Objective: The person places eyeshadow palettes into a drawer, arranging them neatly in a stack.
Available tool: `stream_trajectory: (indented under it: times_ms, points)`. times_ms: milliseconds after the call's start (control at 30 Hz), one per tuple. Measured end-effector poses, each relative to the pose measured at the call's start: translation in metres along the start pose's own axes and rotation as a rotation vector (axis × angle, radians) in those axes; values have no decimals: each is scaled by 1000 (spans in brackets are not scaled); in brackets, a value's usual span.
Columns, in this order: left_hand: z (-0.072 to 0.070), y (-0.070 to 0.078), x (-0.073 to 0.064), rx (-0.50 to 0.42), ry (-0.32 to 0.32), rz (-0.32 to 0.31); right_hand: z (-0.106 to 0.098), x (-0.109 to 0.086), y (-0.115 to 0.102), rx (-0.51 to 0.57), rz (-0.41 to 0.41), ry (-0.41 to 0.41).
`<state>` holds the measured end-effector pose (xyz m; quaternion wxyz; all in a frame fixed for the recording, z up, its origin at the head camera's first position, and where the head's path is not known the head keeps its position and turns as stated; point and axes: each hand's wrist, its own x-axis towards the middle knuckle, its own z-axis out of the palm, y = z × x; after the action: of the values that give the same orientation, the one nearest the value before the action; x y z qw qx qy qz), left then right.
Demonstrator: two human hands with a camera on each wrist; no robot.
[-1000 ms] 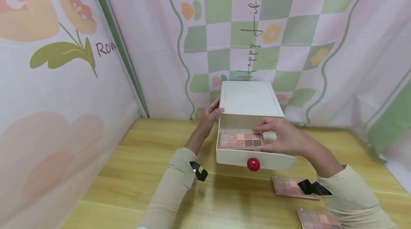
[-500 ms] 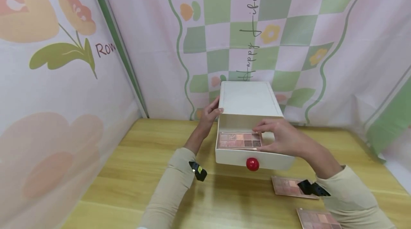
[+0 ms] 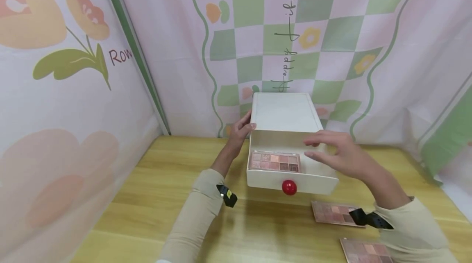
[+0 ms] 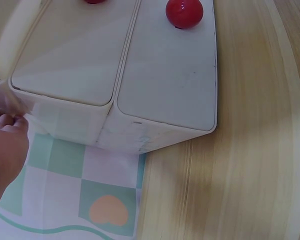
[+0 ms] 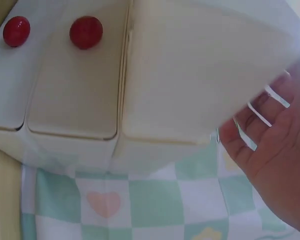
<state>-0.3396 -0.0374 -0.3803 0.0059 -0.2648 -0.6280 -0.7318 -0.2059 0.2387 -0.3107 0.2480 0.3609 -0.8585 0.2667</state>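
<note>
A white drawer box [image 3: 285, 111] stands against the back curtain, its top drawer [image 3: 265, 180] pulled out by a red knob [image 3: 289, 187]. Inside, at the drawer's left, lies a pinkish eyeshadow palette [image 3: 275, 162]. My left hand [image 3: 239, 134] rests on the box's left side, fingers along the wall and thumb at the front edge. Over the drawer's right part hovers my right hand [image 3: 343, 154], thumb and fingers apart with nothing between them. Both wrist views show lower drawers with red knobs [image 4: 184, 12] that are closed.
Two more palettes lie on the wooden table [image 3: 147, 201]: one palette [image 3: 333, 213] right of the drawer, another palette [image 3: 365, 250] nearer the front and partly under the right sleeve. A patterned curtain [image 3: 250, 9] hangs behind the box.
My right hand has let go of the palette's right end and moved right and slightly up, its fingers spreading. The palette stays in the drawer; my left hand keeps its place.
</note>
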Motion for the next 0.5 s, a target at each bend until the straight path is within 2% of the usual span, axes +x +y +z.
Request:
stream_trajectory:
  times_ms: [167,367,500]
  points:
    - [0,2,0,-1,-1,-5,-9,-11,5,33,-16,71]
    - [1,1,-1,-4,2,-8,-16,-23,8,70,-51,116]
    - [1,1,-1,-9,5,-12,-21,-33,12,70,-39,125]
